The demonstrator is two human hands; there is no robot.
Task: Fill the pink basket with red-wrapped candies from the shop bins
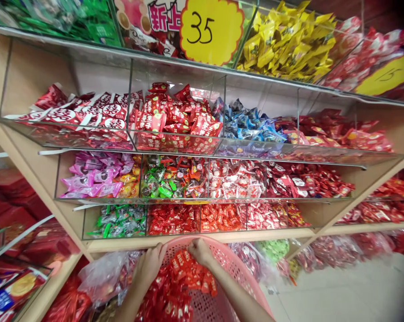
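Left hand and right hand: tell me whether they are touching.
Apart. The head view shows a clear gap between the left hand and the right hand, with part of the pink basket visible between them.

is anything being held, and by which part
Left hand seems to hold the pink basket by its rim; whether the closed right hand holds anything cannot be told.

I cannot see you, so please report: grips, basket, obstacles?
Left grip and right grip at rim of pink basket. Red packets inside, partly filling it. Wooden shelf edge close beyond.
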